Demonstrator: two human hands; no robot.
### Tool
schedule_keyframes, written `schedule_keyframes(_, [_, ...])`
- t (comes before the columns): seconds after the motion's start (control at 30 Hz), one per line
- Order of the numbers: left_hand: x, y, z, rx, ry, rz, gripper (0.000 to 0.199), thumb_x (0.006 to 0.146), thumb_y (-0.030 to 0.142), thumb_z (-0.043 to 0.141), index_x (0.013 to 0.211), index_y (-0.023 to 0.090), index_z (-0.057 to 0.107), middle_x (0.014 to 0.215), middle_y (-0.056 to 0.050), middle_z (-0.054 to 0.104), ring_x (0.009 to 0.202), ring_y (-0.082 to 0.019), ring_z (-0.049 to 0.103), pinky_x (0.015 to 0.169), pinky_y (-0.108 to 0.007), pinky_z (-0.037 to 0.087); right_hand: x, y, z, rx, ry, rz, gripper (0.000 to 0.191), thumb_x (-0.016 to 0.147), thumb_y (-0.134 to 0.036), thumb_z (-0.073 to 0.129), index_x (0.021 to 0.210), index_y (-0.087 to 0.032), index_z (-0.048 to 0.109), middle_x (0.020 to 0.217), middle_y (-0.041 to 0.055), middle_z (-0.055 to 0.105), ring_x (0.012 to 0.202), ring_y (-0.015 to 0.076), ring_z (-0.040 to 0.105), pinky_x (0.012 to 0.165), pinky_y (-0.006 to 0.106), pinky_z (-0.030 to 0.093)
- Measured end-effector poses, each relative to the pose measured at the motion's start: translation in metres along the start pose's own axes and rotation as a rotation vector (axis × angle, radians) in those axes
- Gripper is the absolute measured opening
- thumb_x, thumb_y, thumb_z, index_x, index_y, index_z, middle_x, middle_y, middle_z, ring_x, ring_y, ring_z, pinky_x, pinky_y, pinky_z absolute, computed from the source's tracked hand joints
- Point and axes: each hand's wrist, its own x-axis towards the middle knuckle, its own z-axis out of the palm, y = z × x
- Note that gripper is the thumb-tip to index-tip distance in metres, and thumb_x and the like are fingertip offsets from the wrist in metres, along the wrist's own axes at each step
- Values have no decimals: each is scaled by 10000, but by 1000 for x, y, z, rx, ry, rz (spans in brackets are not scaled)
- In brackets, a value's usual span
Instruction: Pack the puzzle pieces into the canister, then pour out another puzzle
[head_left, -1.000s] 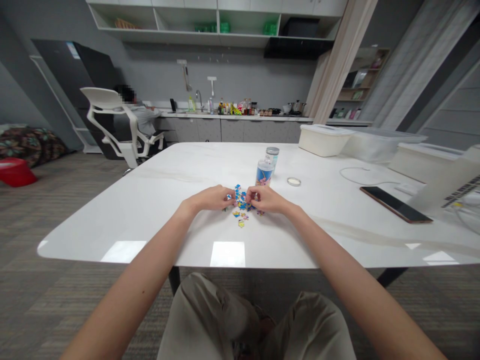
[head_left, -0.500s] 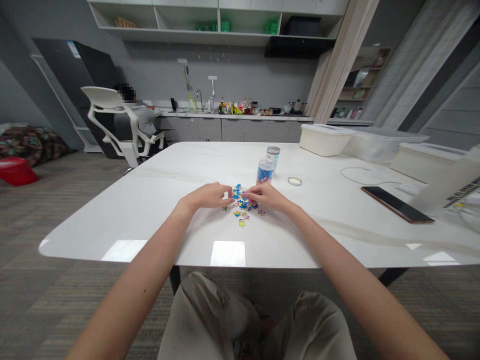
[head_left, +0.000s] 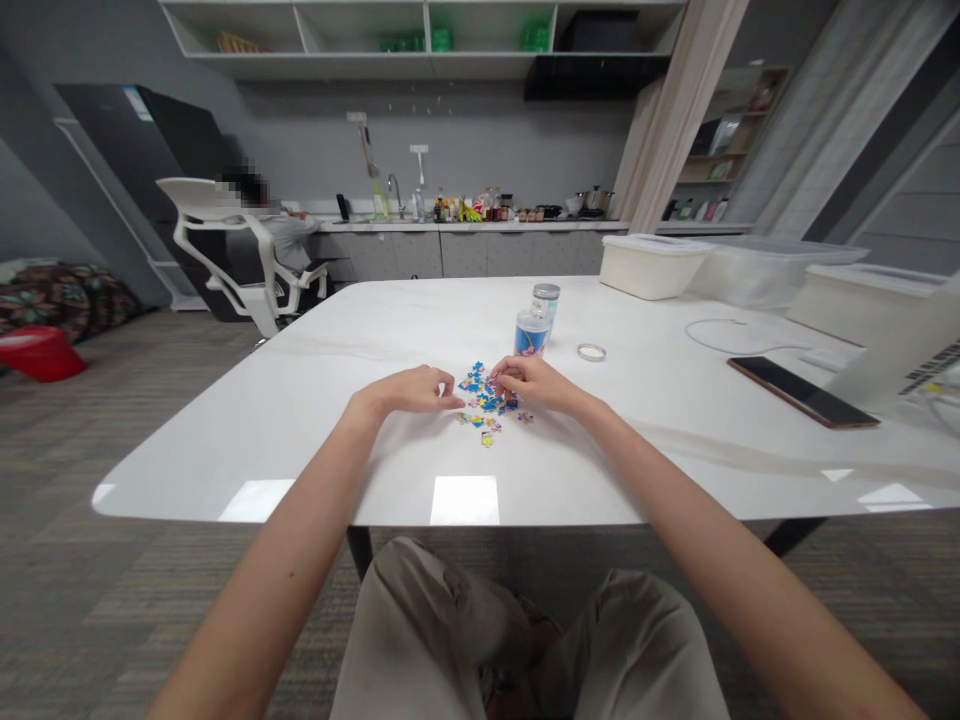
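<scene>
A loose heap of small jigsaw puzzle pieces (head_left: pixel 491 402), mostly blue with some yellow and pink, lies on the white table. At the heap's left side rests my left hand (head_left: pixel 415 390), its thumb and forefinger apart with nothing seen between them. My right hand (head_left: pixel 538 383) reaches over the heap's right part, fingers curled down and pinched at a pinkish puzzle piece, partly hidden by the fingers. A single yellow piece (head_left: pixel 487 439) lies nearer to me. Just behind my right hand stands a clear jar with a blue picture label (head_left: pixel 531 332).
A second silver-lidded jar (head_left: pixel 547 294) stands behind the first, with a round lid (head_left: pixel 592 352) to their right. Farther right are a phone (head_left: pixel 802 392), a white cable and storage boxes (head_left: pixel 652 268). Someone sits in a white chair (head_left: pixel 255 255) at the back left.
My right fingertips have shifted slightly up over the heap. My left hand has drawn back a little from the pieces, and a piece by it now lies nearer the others. The view has shifted slightly.
</scene>
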Motion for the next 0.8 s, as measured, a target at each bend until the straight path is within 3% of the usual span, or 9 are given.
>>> schedule_keyframes(0.1, [0, 2, 0, -27, -27, -8, 437, 769, 612, 581, 829, 183, 637, 774, -48, 675, 680, -169, 567, 624, -262, 362, 1, -1, -2, -120, 38, -90, 155, 840, -230, 551, 869, -157, 684, 842, 53, 708, 768, 150, 635, 715, 276, 494])
schedule_keyframes(0.2, [3, 4, 2, -37, -23, -3, 451, 802, 618, 540, 843, 181, 642, 775, -50, 680, 689, -173, 576, 631, -267, 364, 0, -5, -4, -208, 129, -175, 183, 850, -211, 531, 854, -164, 707, 893, 71, 699, 817, 164, 631, 751, 292, 484])
schedule_keyframes(0.27, [6, 6, 5, -19, -5, 10, 455, 842, 608, 486, 852, 182, 645, 777, -55, 683, 697, -178, 586, 626, -267, 363, 0, -10, -6, -235, 291, -222, 188, 867, -201, 510, 883, -171, 696, 899, 71, 693, 828, 168, 626, 755, 296, 481])
schedule_keyframes(0.4, [11, 9, 10, 46, 30, 18, 462, 885, 579, 417, 869, 183, 655, 784, -66, 691, 715, -188, 604, 620, -266, 370, 0, -13, -17, -223, 795, -231, 159, 869, -242, 553, 1007, -198, 618, 864, 33, 679, 767, 158, 611, 693, 286, 479])
schedule_keyframes(0.5, [11, 10, 10, 68, 37, 7, 459, 891, 569, 407, 886, 189, 665, 802, -69, 700, 749, -199, 622, 627, -266, 380, -1, -10, -30, -241, 1003, -200, 105, 880, -275, 549, 909, -200, 616, 850, 27, 680, 752, 159, 612, 654, 280, 463])
schedule_keyframes(0.63, [9, 12, 9, 76, 37, -3, 463, 894, 564, 402, 901, 191, 676, 838, -77, 713, 760, -213, 636, 638, -280, 395, -1, -5, -40, -278, 1066, -180, 134, 882, -250, 533, 880, -187, 652, 880, 47, 703, 763, 170, 621, 648, 283, 454])
schedule_keyframes(0.8, [8, 12, 9, 64, 44, -9, 473, 892, 577, 399, 891, 196, 677, 816, -68, 713, 733, -202, 633, 632, -277, 392, 3, -4, -36, -310, 1002, -197, 177, 888, -218, 513, 891, -178, 685, 895, 66, 712, 803, 189, 637, 701, 307, 472])
